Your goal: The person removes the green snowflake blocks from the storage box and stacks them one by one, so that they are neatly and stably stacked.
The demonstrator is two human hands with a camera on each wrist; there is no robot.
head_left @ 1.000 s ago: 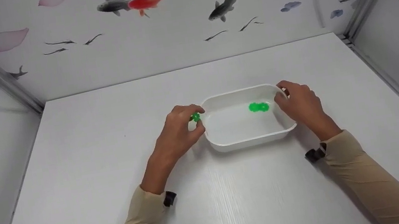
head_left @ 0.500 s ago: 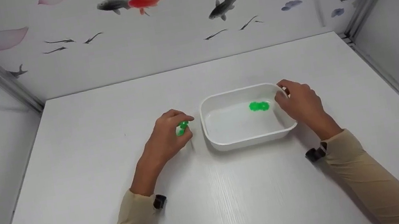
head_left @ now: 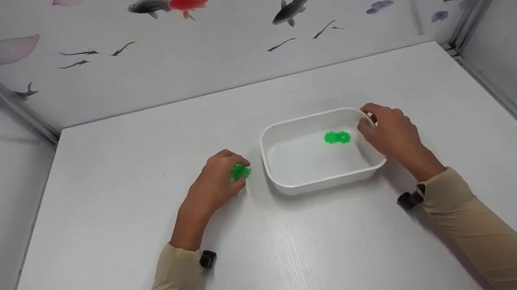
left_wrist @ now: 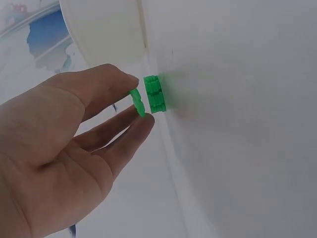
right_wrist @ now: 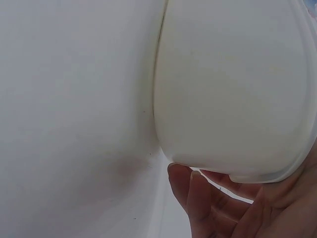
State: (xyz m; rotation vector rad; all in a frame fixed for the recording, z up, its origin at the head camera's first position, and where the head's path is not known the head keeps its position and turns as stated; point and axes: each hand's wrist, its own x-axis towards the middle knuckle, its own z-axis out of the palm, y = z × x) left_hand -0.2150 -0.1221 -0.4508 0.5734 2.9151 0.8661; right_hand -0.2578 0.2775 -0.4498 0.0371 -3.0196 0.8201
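Observation:
My left hand (head_left: 215,180) is just left of a white plastic tray (head_left: 327,183). Thumb and fingertips pinch a thin green piece with a scalloped edge (left_wrist: 137,103), seen edge-on in the left wrist view. Right beside it, a short stack of similar green pieces (left_wrist: 155,94) stands on the table, a narrow gap between them. From the head, this green cluster (head_left: 239,172) shows partly behind my fingers. My right hand (head_left: 394,136) grips the tray's right rim, thumb inside, fingers outside; in the right wrist view fingertips touch the tray's outer wall (right_wrist: 228,99).
Inside the tray, toward the right, lie green flower-shaped pieces (head_left: 337,137) side by side. The white table (head_left: 134,149) meets panels printed with fish (head_left: 194,0) at the back and both sides. A dark wrist camera (head_left: 208,260) sits at the left cuff.
My left hand has moved left and toward me from the tray's left rim, bringing its green piece down by the stack. The right hand and the tray stay put.

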